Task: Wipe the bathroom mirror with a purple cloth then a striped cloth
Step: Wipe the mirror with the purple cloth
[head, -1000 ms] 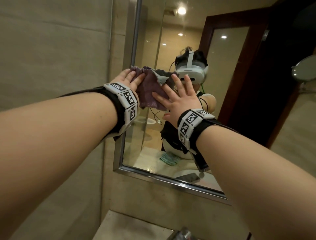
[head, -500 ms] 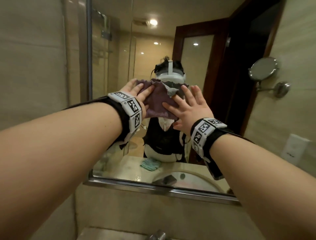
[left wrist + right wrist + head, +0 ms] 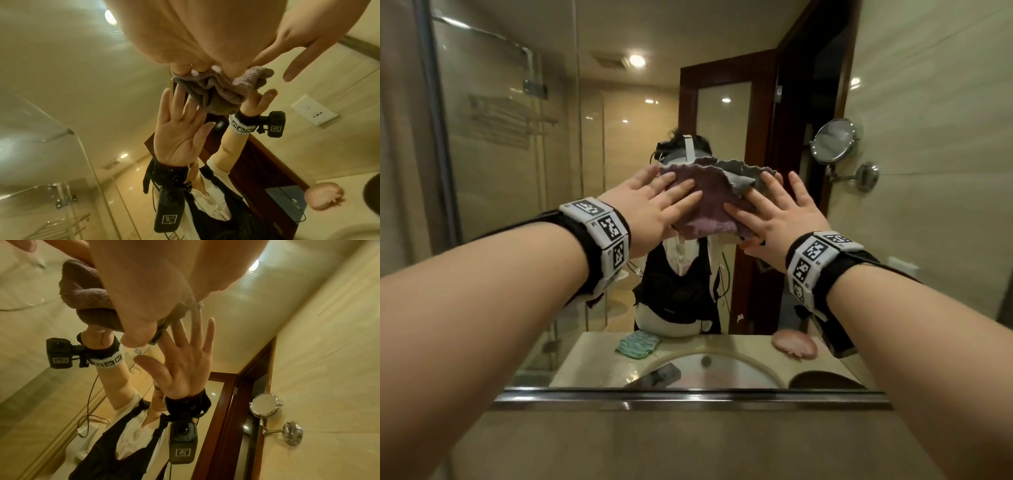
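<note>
Bathroom mirror [image 3: 500, 171], framed, wall-mounted: purple cloth [image 3: 709, 202] pressed flat against glass near its middle. Left hand [image 3: 650, 209] spread, fingers straight on cloth's left side. Right hand [image 3: 780, 216] spread likewise on right side. Striped cloth [image 3: 637, 345] reflected on counter.

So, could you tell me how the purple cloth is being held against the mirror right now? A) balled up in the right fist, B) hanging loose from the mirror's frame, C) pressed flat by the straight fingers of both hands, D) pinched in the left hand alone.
C: the left hand and the right hand both press the purple cloth onto the mirror with straight, spread fingers.
</note>
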Demonstrator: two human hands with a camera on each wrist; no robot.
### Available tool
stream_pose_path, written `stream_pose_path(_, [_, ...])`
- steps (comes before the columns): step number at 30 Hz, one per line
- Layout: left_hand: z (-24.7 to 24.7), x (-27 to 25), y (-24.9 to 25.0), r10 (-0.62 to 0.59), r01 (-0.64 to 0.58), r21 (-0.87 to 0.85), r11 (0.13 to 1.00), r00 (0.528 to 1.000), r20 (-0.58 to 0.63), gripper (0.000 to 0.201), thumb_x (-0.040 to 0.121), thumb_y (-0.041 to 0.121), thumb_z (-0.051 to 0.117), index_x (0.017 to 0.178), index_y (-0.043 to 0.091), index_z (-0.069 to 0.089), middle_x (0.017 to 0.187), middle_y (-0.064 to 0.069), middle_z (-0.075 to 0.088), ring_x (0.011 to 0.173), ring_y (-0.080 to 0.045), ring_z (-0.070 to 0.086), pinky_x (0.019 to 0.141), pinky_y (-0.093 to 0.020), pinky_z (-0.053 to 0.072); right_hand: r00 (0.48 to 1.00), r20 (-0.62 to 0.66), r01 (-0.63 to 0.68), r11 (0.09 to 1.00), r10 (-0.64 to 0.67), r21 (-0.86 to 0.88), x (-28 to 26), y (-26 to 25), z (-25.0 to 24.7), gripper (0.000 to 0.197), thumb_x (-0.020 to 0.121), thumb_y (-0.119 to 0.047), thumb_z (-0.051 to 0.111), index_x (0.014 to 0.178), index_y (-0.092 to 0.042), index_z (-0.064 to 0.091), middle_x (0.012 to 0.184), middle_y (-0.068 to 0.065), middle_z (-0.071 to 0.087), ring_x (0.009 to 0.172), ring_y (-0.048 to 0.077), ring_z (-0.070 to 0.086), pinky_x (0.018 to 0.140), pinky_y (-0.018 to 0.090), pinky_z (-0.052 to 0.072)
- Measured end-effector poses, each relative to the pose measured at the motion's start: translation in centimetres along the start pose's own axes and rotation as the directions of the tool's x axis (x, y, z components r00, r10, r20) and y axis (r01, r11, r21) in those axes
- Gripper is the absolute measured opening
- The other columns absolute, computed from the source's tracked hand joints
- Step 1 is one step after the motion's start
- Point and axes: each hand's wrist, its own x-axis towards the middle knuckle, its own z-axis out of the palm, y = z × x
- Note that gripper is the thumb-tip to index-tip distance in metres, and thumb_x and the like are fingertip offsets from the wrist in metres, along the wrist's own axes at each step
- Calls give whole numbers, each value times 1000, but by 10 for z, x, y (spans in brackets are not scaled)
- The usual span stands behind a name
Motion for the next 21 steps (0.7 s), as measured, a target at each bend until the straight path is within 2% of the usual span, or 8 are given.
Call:
stream_pose_path(5, [-13,20,24,-155,155,-48,987,988,-6,62,99,44,9,147,14,-17,154,-5,-20,143,-24,-13,112,-39,-16,997,-79,-18,998,22,57,-2,12,14,59,92,-62,17,142,-47,-9,156,-6,-11,142,29,-16,106,49,-22])
stream_pose_path(7, [-13,26,33,-211,210,-101,972,977,3,63,99,44,9,146,13,-20,153,-4,-25,142,-23,-17,111,-38,-17,995,-98,-22,997,29,76,-2,13,15,56,88,-61,0,142,-48,-9,156,-6,-9,142,29,-16,104,48,-24])
stream_pose_path(9, [-9,30,38,-255,252,-131,959,967,-5,64,100,44,10,145,12,-23,151,-4,-28,141,-22,-20,111,-37,-18,993,-114,-20,997,29,75,0,13,17,66,78,-53,-14,143,-47,-4,157,-4,-3,143,32,-10,104,47,-25])
stream_pose_path(11, [-4,33,40,-280,273,-147,951,959,-32,64,100,43,10,144,11,-24,150,-5,-31,141,-22,-22,110,-36,-19,986,-167,-12,999,20,50,-1,13,18,59,84,-45,-2,143,-44,0,157,1,6,142,36,-1,103,46,-27])
stream_pose_path(13, [0,34,38,-291,278,-160,947,955,-59,65,99,44,11,143,12,-26,149,-7,-33,141,-21,-22,111,-35,-19,979,-206,8,998,3,55,0,13,27,51,95,-41,16,137,-43,-12,156,0,-3,142,35,-9,100,45,-30])
stream_pose_path(15, [2,33,34,-284,269,-155,950,956,-78,67,99,46,12,143,13,-26,149,-8,-34,141,-20,-21,110,-34,-19,977,-213,5,995,16,95,0,10,32,59,96,-38,33,139,-42,-7,157,1,2,142,35,-6,105,45,-26])
stream_pose_path(18, [4,32,27,-277,265,-123,956,957,-89,68,98,48,12,142,14,-27,149,-7,-34,141,-19,-22,109,-34,-20,973,-226,-8,990,40,143,3,3,28,55,89,-41,27,144,-36,22,152,4,25,141,36,13,112,47,-11])
stream_pose_path(21, [7,30,19,-301,292,-117,949,951,-69,68,98,49,12,143,15,-27,148,-6,-34,141,-18,-22,110,-34,-19,976,-215,-6,988,40,155,10,-3,17,56,91,-48,14,143,-34,28,150,4,32,141,35,18,113,50,-3])
